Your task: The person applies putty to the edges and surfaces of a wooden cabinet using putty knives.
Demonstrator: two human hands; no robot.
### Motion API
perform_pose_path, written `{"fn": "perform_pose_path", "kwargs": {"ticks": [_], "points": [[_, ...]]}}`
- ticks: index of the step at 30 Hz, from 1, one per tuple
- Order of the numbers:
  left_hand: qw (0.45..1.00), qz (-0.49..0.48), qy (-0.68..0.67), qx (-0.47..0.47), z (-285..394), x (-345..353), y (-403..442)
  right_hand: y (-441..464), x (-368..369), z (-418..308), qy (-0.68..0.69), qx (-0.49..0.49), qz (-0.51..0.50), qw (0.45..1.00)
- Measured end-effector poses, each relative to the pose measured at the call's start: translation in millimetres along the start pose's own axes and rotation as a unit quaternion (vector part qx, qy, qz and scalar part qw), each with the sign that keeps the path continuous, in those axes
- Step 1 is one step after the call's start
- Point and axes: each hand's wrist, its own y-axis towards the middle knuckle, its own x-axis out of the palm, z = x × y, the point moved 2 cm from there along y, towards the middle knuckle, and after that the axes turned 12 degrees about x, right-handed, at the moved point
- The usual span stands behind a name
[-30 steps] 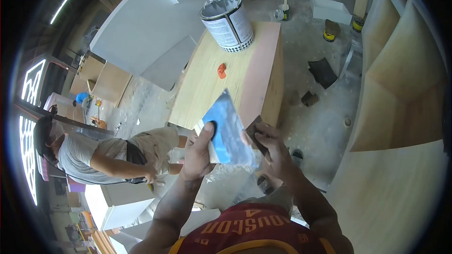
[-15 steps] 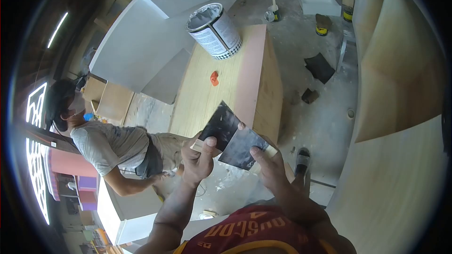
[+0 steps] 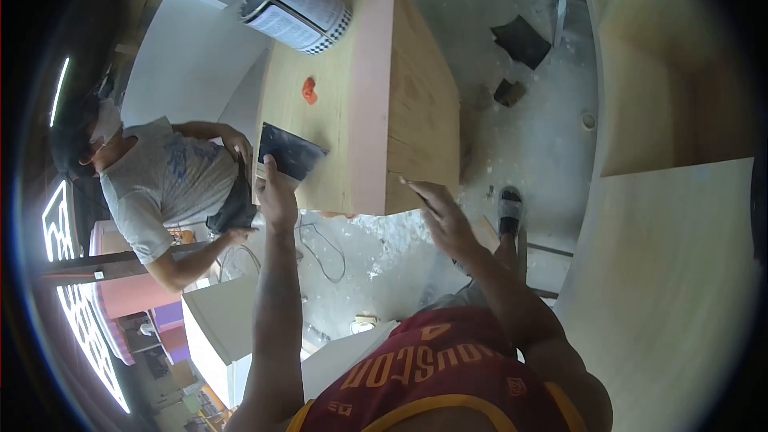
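1. Head view: the left hand [image 3: 277,197] is closed around one end of a dark flat blade [image 3: 293,154], thumb on its face.
2. The blade lies over the top of the wooden box [image 3: 420,116], near its edge; contact is unclear.
3. The right hand [image 3: 448,222] is beside the box's near corner, fingers extended together; whether it grips anything cannot be told.
4. An orange-red lump [image 3: 310,91] sits on the box between blade and large can [image 3: 298,12].
5. Another person [image 3: 178,180] is left of the box.
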Motion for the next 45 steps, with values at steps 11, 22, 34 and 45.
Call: {"fn": "perform_pose_path", "kwargs": {"ticks": [11,22,34,45], "points": [[0.995,0.025,-0.051,-0.077,-26,2,-1,17,46,26,-0.209,-0.06,0.105,0.97],[0.992,0.045,-0.089,-0.073,-22,7,-3,45,4,19,0.098,-0.027,-0.02,0.995],[0.993,0.039,-0.083,-0.071,-32,2,-3,1,-22,35,0.075,0.01,-0.024,0.997],[0.999,0.018,-0.019,-0.042,-27,5,-3,-5,22,193,-0.056,0.142,0.186,0.971]]}}
